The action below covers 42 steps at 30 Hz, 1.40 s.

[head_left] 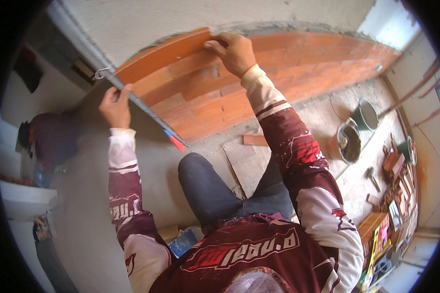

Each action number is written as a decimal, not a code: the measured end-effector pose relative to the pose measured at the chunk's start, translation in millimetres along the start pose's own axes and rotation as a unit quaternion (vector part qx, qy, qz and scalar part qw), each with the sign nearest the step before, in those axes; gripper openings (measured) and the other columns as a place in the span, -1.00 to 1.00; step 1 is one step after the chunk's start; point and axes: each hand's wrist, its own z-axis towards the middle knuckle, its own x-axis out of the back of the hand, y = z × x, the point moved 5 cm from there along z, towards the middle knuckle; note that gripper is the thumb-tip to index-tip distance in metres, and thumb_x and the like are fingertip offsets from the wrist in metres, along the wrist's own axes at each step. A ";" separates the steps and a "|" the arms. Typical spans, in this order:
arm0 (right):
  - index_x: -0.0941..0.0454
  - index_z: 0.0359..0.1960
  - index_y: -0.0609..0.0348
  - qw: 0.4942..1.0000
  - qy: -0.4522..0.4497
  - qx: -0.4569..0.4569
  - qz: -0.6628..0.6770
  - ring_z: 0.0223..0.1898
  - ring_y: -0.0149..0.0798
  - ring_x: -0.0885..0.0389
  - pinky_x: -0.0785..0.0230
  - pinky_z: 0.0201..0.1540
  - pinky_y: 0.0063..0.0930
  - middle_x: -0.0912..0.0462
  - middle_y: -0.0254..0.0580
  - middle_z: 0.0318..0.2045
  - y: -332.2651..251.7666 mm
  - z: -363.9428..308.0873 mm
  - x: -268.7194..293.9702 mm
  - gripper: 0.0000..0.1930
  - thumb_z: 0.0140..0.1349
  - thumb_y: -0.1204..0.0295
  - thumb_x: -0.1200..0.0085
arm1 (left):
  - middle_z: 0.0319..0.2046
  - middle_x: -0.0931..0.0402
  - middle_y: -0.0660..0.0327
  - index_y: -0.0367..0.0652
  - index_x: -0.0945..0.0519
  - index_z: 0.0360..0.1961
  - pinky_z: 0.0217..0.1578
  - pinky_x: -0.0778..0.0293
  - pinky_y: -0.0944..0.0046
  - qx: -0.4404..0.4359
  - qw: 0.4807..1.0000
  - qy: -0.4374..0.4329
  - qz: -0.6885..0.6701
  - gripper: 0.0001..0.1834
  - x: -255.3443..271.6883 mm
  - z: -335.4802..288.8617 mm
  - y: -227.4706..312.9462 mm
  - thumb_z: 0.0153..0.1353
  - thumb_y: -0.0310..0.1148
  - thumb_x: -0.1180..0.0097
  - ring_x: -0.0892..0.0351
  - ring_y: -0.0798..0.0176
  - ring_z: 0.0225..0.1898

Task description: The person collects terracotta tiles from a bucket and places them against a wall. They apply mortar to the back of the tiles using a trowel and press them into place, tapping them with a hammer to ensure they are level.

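**Two hands at the top row of an orange tile floor**

The fingers of the right hand (233, 51) are curled and pressed close together, their tips bearing down on the upper edge of a long orange tile (164, 54) that lies at the top left end of the tiled area, against the pale wall (181, 17). The knuckles face the camera; whether the thumb pinches the tile's edge cannot be told. The left hand (116, 105) is closed round a long grey straightedge (132, 100), the fingers wrapped together over its upper face and the thumb on the near side. The straightedge runs on a slant from the upper left, past a small metal hook (101, 73), down to a blue and red tip (173, 140) just beside the lowest tiles. It lies along the left ends of the tile rows, touching or just over them.

The laid tiles (288, 63) form a curved band along the wall's foot, with grey mortar visible at its upper rim. Below them the grey screed floor (83, 205) is bare; one loose tile (255, 140) lies on it near the right forearm. Both sleeves are white and maroon, and a dark trouser knee (200, 180) rests between them. To the right stand a mortar bucket (349, 141) and a green bucket (365, 115), well apart from the hands, with a hammer (372, 177) and a heap of tile offcuts (396, 180) farther right.
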 end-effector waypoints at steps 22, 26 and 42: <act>-0.16 0.40 -0.25 0.601 -0.085 -0.705 -0.367 0.13 0.26 -0.43 -0.34 0.14 0.01 -0.44 0.28 0.11 236.0 -695.9 221.6 -0.16 0.03 0.14 -0.25 | -0.03 -0.56 0.15 -0.28 -0.59 -0.01 -0.08 -0.56 0.22 0.074 0.996 0.010 0.039 -0.68 27.7 -9.9 -13.4 0.32 -0.29 -0.15 -0.55 0.26 -0.01; -0.42 0.21 -0.28 0.636 -0.150 -0.700 -0.287 0.02 0.14 -0.56 -0.43 0.03 -0.01 -0.58 0.06 -0.04 292.2 -794.7 254.3 -0.35 0.02 0.07 -0.30 | -0.18 -0.56 0.16 -0.34 -0.57 -0.07 -0.17 -0.59 0.29 0.097 0.995 -0.015 0.028 -0.59 -32.2 -11.3 -10.7 0.22 -0.22 -0.28 -0.58 0.27 -0.20; -0.26 -0.01 0.26 0.835 0.279 -0.462 0.109 -0.37 -0.31 -0.52 -0.46 -0.36 -0.48 -0.47 -0.17 -0.31 130.8 -558.9 231.3 -0.69 0.29 0.43 -0.03 | 0.01 -0.49 0.13 -0.14 -0.58 0.01 0.18 -0.19 -0.01 -0.386 0.813 0.105 0.424 -0.48 -37.0 -59.7 113.3 -0.03 -0.34 -0.42 -0.36 0.00 0.16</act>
